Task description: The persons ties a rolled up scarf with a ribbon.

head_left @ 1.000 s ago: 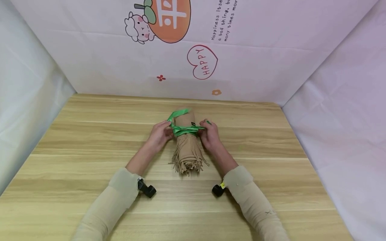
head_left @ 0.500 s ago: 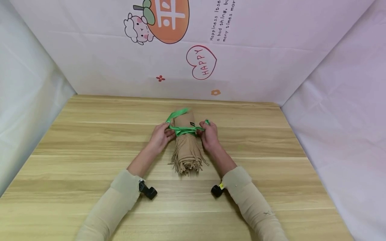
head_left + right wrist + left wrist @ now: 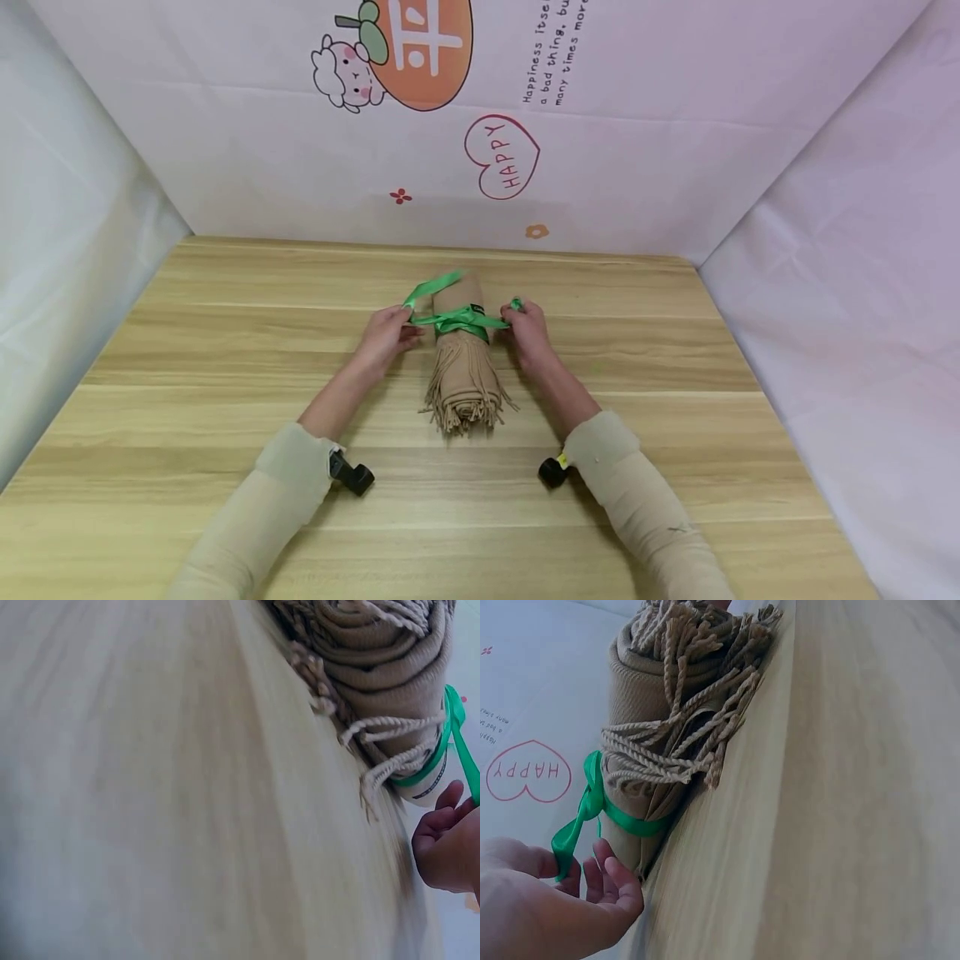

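A rolled beige scarf [image 3: 467, 367] lies on the table, its twisted fringe [image 3: 682, 727] towards the person. Green ribbon [image 3: 459, 321] runs round the roll and crosses in a knot on top. On the left, my left hand [image 3: 384, 335] pinches one stretch of ribbon between thumb and fingers, the other fingers loosely bent beside the scarf; a loose tail lies over the far end of the roll. To the right, my right hand [image 3: 527, 333] pinches the other stretch, its fingers curled. Both stretches reach outward from the knot. A small black label [image 3: 477, 308] shows beside the ribbon.
The wood-grain table [image 3: 675, 467] extends around the scarf on all sides. Behind it stands a white printed backdrop [image 3: 637, 167], and white cloth [image 3: 847, 250] hangs at both sides. Small black cameras [image 3: 352, 473] are strapped at the wrists.
My left hand has moved outward to the left, away from the scarf, and my right hand slightly right. The ribbon between them is drawn out longer, and the label by the knot shows more.
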`<act>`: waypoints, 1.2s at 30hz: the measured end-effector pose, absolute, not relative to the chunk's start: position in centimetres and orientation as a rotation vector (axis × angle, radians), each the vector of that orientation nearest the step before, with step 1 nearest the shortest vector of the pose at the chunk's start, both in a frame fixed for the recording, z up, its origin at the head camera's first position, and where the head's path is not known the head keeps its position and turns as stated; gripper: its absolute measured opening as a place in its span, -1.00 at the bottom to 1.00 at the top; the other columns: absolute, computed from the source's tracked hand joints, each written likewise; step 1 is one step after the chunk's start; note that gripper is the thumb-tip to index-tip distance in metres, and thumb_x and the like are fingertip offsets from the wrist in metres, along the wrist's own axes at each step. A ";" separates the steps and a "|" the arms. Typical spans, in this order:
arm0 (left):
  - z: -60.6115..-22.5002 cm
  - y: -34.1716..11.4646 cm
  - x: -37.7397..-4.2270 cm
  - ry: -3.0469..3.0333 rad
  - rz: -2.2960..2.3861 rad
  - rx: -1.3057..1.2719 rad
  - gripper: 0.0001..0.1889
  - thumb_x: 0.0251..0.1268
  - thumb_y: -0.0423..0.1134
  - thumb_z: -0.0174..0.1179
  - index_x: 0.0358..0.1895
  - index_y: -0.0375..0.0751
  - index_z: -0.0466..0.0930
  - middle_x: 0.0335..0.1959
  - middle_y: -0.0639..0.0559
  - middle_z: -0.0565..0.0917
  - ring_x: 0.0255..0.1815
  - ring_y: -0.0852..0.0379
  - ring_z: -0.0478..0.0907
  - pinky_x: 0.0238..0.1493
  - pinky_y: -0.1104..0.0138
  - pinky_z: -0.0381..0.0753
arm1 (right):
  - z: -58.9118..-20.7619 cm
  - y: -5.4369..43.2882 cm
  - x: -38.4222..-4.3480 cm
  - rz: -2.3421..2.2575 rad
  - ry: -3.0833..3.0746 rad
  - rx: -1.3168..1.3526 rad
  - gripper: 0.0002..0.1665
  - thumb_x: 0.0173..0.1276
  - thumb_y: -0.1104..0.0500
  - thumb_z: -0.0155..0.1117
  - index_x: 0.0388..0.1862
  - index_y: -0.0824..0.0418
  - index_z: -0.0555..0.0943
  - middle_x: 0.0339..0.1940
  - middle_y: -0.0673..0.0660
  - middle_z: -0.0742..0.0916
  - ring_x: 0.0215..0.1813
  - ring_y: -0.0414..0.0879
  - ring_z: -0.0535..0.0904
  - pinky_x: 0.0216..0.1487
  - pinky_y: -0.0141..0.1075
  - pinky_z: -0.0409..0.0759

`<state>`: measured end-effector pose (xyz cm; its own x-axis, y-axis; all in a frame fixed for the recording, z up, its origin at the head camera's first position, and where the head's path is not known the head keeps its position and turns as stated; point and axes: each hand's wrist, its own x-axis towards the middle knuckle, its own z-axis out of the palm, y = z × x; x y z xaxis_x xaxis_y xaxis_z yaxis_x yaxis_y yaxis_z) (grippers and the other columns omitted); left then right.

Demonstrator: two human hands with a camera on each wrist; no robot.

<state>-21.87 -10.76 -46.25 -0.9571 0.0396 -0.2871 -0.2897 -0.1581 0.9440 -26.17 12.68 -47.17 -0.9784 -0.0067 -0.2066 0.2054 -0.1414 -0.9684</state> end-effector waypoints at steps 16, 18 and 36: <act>-46.1 -13.6 -21.3 1.912 2.129 -0.206 -0.76 0.64 -0.23 -0.16 -0.21 -0.27 0.43 -0.33 0.02 0.56 -0.34 0.26 0.56 -0.22 0.48 0.59 | -46.5 17.6 -26.2 -1.827 2.365 0.060 -0.59 0.46 0.36 0.00 -0.56 0.14 0.15 -0.54 0.01 0.34 -0.50 -0.15 0.26 -0.41 -0.38 0.36; -46.1 -14.1 -21.1 1.919 2.111 -0.199 -0.75 0.64 -0.22 -0.16 -0.21 -0.26 0.43 -0.31 0.03 0.56 -0.32 0.25 0.56 -0.21 0.48 0.59 | -46.5 18.7 -26.2 -1.778 2.415 0.048 -0.60 0.46 0.35 0.00 -0.56 0.14 0.14 -0.57 0.00 0.32 -0.53 -0.16 0.24 -0.43 -0.39 0.32; -45.3 -17.4 -20.9 2.060 1.947 -0.305 -0.75 0.63 -0.26 -0.15 -0.19 -0.35 0.46 -0.45 0.07 0.48 -0.43 0.25 0.40 -0.33 0.45 0.43 | -46.0 23.2 -26.4 -0.438 3.050 -0.516 -0.80 0.51 0.26 0.00 -0.37 0.28 0.37 -0.39 0.18 0.46 -0.30 0.07 0.41 -0.31 -0.14 0.46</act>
